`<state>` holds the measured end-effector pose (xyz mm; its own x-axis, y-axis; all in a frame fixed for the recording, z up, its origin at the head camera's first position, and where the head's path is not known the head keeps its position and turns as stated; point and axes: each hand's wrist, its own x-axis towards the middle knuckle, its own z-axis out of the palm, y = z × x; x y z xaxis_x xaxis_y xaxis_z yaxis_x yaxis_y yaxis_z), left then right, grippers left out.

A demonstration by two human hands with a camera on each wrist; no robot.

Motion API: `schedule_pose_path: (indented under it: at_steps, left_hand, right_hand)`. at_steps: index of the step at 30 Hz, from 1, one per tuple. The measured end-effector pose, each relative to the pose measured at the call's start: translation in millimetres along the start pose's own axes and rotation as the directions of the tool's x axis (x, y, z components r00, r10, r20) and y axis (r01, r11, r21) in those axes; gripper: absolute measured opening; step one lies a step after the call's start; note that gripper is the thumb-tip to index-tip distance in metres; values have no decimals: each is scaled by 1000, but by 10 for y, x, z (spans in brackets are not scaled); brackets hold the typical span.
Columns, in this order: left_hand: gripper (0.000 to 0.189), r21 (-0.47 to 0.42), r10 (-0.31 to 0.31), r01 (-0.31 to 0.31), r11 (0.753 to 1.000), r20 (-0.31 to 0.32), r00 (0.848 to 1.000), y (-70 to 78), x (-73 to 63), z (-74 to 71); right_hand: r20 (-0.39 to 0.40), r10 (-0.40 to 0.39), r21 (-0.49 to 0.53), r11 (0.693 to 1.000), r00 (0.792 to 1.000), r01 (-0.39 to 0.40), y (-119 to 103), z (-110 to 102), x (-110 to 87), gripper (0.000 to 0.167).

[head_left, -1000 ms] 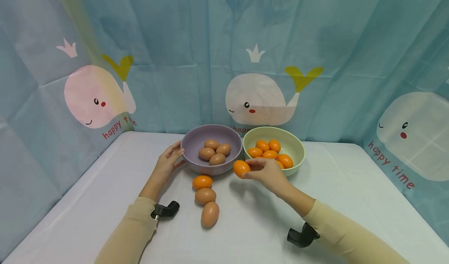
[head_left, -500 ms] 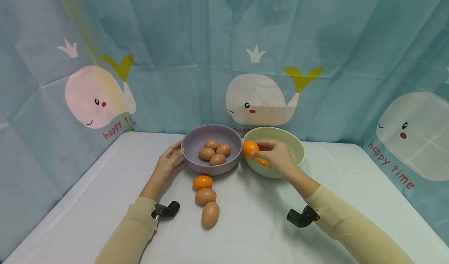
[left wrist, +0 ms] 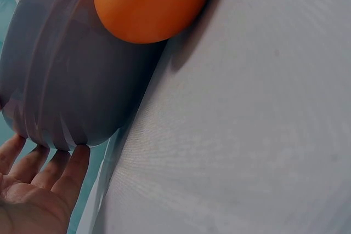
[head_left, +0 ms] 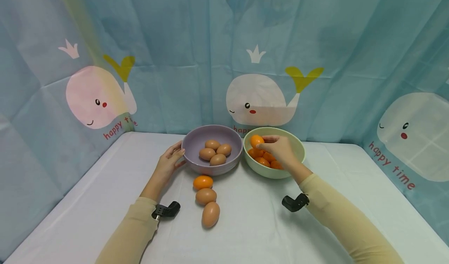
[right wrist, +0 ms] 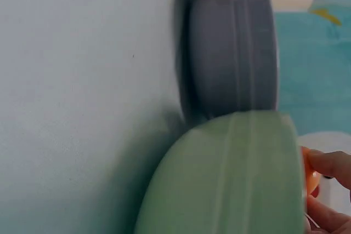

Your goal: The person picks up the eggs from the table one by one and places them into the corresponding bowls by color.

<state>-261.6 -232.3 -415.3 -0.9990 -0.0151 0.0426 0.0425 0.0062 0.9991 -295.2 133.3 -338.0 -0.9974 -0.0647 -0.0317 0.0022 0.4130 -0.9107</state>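
In the head view, my right hand (head_left: 281,150) pinches a glossy orange egg (head_left: 257,141) between thumb and fingers, over the left part of the pale green bowl (head_left: 297,149). Several orange eggs (head_left: 262,162) lie in that bowl below it. The right wrist view shows the held egg partly hidden behind the green bowl's rim (right wrist: 293,152). My left hand (head_left: 166,167) rests against the left side of the purple bowl (head_left: 193,144), which holds several brown eggs (head_left: 218,160). Its straight fingers (left wrist: 71,176) touch the outer wall in the left wrist view.
In front of the purple bowl, a loose row runs toward me on the white tablecloth (head_left: 245,225): an orange egg (head_left: 202,182), then a brown egg (head_left: 205,196) and another brown egg (head_left: 211,214). The two bowls stand side by side before a blue whale-print curtain (head_left: 175,80).
My right hand has carried the orange egg up and away from in front of the bowls to over the green bowl. The left hand has stayed at the purple bowl.
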Motion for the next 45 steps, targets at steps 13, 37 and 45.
schedule_pose_path:
  at_steps: [13, 37, 45]
  left_hand:
    - [58, 6, 7, -7, 1000, 3, 1000, 1, -14, 12]
    - [58, 3, -3, 3, 1000, 4, 1000, -6, -1, -5]
    - [58, 14, -1, 1, 1000, -2, 1000, 1, -11, 1]
  right_hand:
    - [-49, 11, -3, 1000, 999, -11, 111, 101, 234, 48]
    - [-73, -28, -93, 995, 997, 21, 200, 219, 330, 42]
    - [-96, -44, -76, 996, 994, 36, 160, 201, 275, 38]
